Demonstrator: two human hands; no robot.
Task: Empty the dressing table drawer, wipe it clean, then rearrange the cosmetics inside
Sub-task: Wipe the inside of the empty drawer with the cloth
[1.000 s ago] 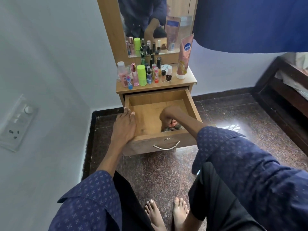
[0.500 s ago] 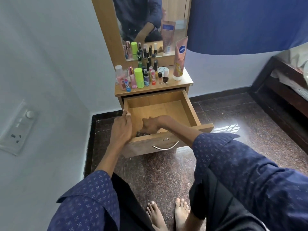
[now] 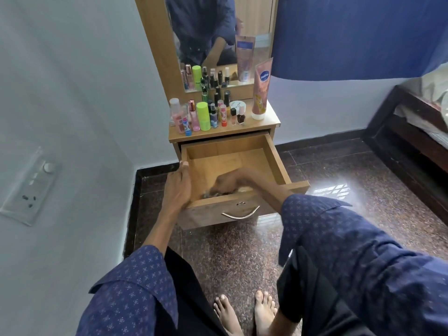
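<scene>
Matt wood drawer (image 3: 276, 161); glossy, probably stone floor (image 3: 339, 166).

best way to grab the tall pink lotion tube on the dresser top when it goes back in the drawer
Grip the pink lotion tube round its lower body, just above the white cap it stands on, coming from the right or front. It stands upright and leans toward the mirror, so a high grip could tip it. Its right side is free; small bottles stand to its left.
</scene>
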